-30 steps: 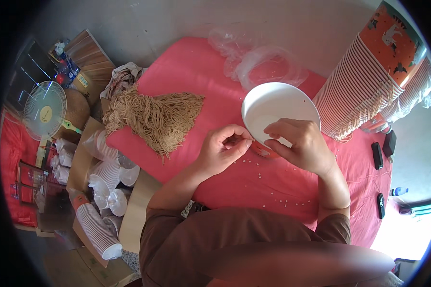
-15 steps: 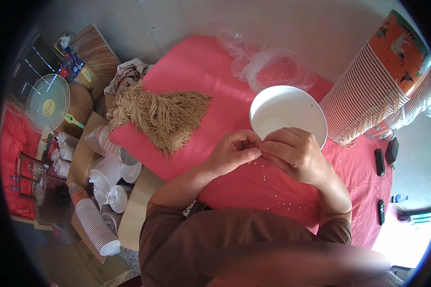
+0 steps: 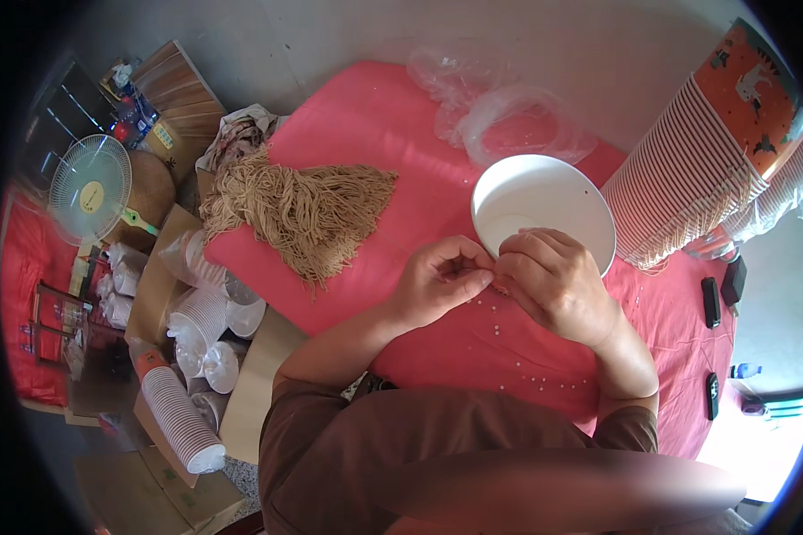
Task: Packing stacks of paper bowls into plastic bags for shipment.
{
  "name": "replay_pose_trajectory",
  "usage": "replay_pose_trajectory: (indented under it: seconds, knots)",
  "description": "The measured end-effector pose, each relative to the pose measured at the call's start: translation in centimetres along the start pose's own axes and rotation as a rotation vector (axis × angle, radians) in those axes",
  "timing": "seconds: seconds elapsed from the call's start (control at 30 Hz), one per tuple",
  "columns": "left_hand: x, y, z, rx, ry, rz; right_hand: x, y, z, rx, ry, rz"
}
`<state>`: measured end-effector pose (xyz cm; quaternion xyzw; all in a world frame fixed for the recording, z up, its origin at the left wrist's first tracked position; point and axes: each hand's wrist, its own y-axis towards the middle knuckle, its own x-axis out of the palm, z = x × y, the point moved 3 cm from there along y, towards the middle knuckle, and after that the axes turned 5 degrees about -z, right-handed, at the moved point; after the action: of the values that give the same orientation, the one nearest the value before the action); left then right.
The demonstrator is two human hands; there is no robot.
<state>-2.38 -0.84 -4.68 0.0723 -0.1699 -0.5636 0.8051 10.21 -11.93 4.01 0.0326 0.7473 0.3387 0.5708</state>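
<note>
Left hand [image 3: 443, 282] and right hand [image 3: 562, 283]: grip bent into pinch shape; whether anything is pinched cannot be told. Bucket [image 3: 531, 198], white inside, seen beyond on red counter [image 3: 348, 116]; could be tipped if bumped by right hand.

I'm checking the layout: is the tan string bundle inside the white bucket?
No, the string bundle lies on the pink cloth, left of the bucket.
</note>
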Motion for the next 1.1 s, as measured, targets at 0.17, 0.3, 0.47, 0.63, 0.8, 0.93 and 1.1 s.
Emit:
replay_pose_trajectory:
  seconds: [0.17, 0.3, 0.47, 0.63, 0.8, 0.93, 1.1]
  knots:
    - [0.1, 0.0, 0.1, 0.093, 0.136, 0.025, 0.2, -0.1, 0.2, 0.063, 0.058, -0.012]
    - [0.2, 0.1, 0.6, 0.224, 0.332, 0.109, -0.8, 0.1, 0.1, 0.088, 0.072, 0.026]
    - [0.1, 0.5, 0.7, 0.363, 0.612, 0.160, -1.2, -0.1, 0.7, 0.170, 0.071, 0.042]
    - [0.1, 0.8, 0.6, 0.449, 0.747, 0.176, -1.2, -0.1, 1.0, 0.231, 0.092, -0.028]
    - [0.1, 0.9, 0.7, 0.499, 0.839, 0.179, -1.0, 0.2, 1.3, 0.245, 0.080, -0.106]
    - [0.2, 0.9, 0.6, 0.506, 0.850, 0.186, -0.6, 0.5, 1.9, 0.270, 0.111, -0.189]
    - [0.3, 0.9, 0.4, 0.510, 0.874, 0.184, -0.4, 0.7, 2.5, 0.257, 0.152, -0.212]
